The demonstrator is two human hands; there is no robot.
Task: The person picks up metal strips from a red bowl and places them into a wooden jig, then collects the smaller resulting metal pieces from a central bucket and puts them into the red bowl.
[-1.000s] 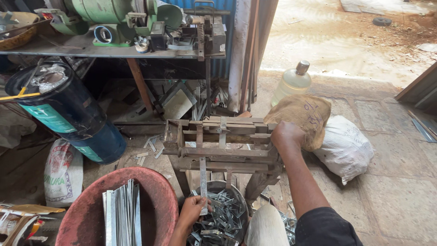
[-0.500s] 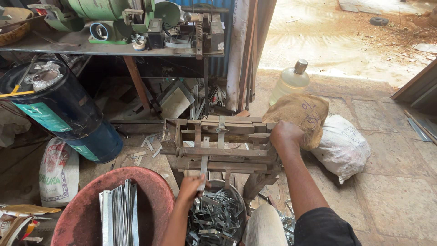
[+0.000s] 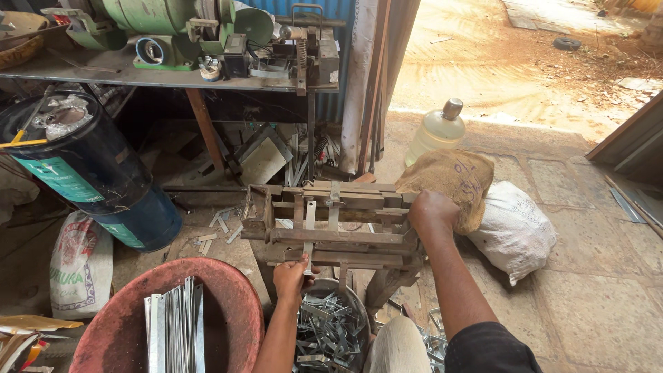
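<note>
Head view, left to right: the left hand (image 3: pixel 290 275) pinches the lower end of a thin grey metal strip (image 3: pixel 309 231) standing upright in the rusty iron hand press (image 3: pixel 331 228). The strip looks light, stiff and sharp-edged, best gripped by its flat faces. The right hand (image 3: pixel 433 211) is closed on the press's right end.

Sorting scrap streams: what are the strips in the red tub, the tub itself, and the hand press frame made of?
Strips: thin sheet metal, likely galvanised; bright silvery sheen. Red tub: probably plastic; dull, dusty moulded rim. Press frame: steel bars, bare and rusty brown. The left hand feeds a similar strip in; the right hand grips the frame's end.
</note>
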